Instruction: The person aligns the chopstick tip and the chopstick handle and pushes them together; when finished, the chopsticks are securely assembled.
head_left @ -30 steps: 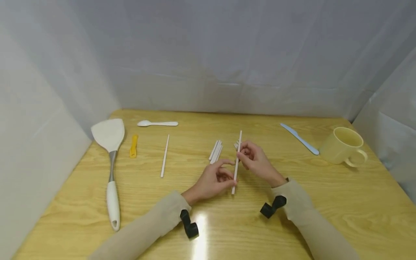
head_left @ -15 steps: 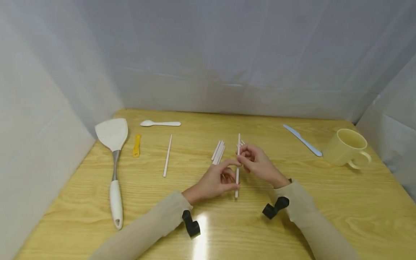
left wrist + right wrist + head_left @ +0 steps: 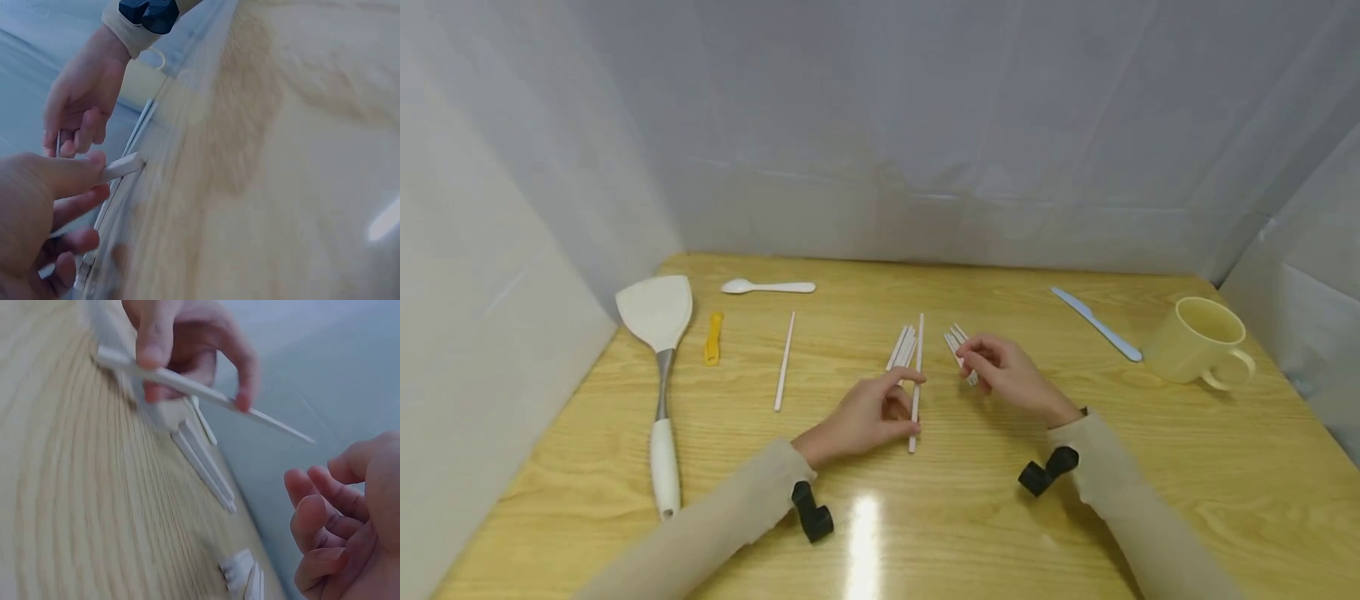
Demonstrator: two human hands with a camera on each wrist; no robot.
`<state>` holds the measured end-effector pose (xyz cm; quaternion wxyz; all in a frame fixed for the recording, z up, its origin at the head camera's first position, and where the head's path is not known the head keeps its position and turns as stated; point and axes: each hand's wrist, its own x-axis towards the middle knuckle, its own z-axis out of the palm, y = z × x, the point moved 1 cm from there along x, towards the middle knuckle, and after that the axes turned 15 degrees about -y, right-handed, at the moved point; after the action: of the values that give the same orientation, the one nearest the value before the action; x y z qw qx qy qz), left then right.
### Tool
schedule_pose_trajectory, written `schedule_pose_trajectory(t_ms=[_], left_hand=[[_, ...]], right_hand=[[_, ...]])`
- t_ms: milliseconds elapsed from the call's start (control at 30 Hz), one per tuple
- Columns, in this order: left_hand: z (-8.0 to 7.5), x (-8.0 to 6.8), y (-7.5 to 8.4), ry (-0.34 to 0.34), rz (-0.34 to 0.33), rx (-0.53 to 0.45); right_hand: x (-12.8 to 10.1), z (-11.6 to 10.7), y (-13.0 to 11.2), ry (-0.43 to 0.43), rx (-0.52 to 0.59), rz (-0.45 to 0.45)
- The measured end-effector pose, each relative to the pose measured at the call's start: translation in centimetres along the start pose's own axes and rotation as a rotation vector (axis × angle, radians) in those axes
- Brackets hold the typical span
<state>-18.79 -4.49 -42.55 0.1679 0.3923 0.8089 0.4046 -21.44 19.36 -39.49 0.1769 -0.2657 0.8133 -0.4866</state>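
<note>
My left hand (image 3: 865, 417) pinches a white chopstick (image 3: 917, 383) between thumb and fingers. The chopstick slants away from me, its thick end nearest, and sits just right of a small bunch of white chopsticks (image 3: 902, 346). In the right wrist view, the same chopstick (image 3: 206, 394) shows whole, its thin end pointing toward my right hand (image 3: 350, 519). That hand's fingers are loosely bent, with nothing between them. In the head view, my right hand (image 3: 1011, 375) hovers at a second bunch of white chopsticks (image 3: 957, 343), partly covering it.
One chopstick (image 3: 785, 362) lies alone on the left. Beyond it are a small yellow-orange tool (image 3: 713, 339), a white spoon (image 3: 767, 287) and a white-headed spatula (image 3: 658, 312). On the right lie a light blue knife (image 3: 1097, 325) and a yellow mug (image 3: 1198, 340). Curtains surround the wooden table (image 3: 962, 517).
My right hand has let go of the chopstick and moved slightly right, uncovering more of the second bunch. My left hand has carried the chopstick left, next to the first bunch.
</note>
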Motion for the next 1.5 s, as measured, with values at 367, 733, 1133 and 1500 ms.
schedule_pose_trajectory(t_ms=[367, 733, 1133, 1500], left_hand=[[-3.3, -3.4, -2.0, 0.067, -0.115, 0.078], [-6.3, -4.6, -2.6, 0.075, -0.286, 0.237], [-6.6, -5.3, -2.5, 0.075, -0.384, 0.407], [-7.5, -6.5, -3.3, 0.102, -0.365, 0.428]], right_hand=[[0.3, -1.2, 1.7, 0.014, -0.026, 0.057], [0.4, -1.7, 2.5, 0.062, -0.08, 0.075], [0.5, -2.1, 3.9, 0.106, -0.298, 0.062], [0.3, -2.2, 4.4, 0.121, -0.378, 0.191]])
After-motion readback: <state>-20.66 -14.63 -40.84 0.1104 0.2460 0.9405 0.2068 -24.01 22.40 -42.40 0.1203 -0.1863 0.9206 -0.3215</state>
